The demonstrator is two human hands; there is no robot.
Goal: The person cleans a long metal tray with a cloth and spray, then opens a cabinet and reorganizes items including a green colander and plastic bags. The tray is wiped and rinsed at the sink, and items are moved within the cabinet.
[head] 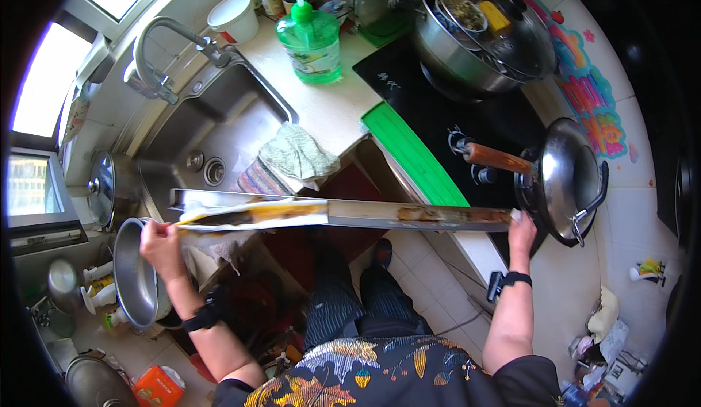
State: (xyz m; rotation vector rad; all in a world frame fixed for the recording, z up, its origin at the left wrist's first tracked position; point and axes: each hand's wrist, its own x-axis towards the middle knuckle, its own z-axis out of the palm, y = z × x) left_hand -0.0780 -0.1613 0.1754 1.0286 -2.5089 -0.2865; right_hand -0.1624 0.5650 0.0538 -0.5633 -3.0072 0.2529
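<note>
A long metal trough (372, 213), stained brown inside, lies across the view in front of my body. My left hand (164, 247) pinches its left end, where white and yellow lining (268, 215) sits partly inside. The right end is gripped by my right hand (522, 232), which also has something small and white at the fingertips. Behind the trough are the steel sink (241, 97) on the left and a green strip (414, 152) along the counter's edge. A pale green cloth (298, 152) and a striped cloth (262, 178) hang at the sink's front rim.
On the black cooktop (394, 81) stand a large lidded pot (476, 62) and a wok (564, 182) with its wooden handle pointing left. A green soap pump bottle (309, 45) and white tub (234, 18) stand behind the sink. A metal basin (134, 275) is near my left forearm.
</note>
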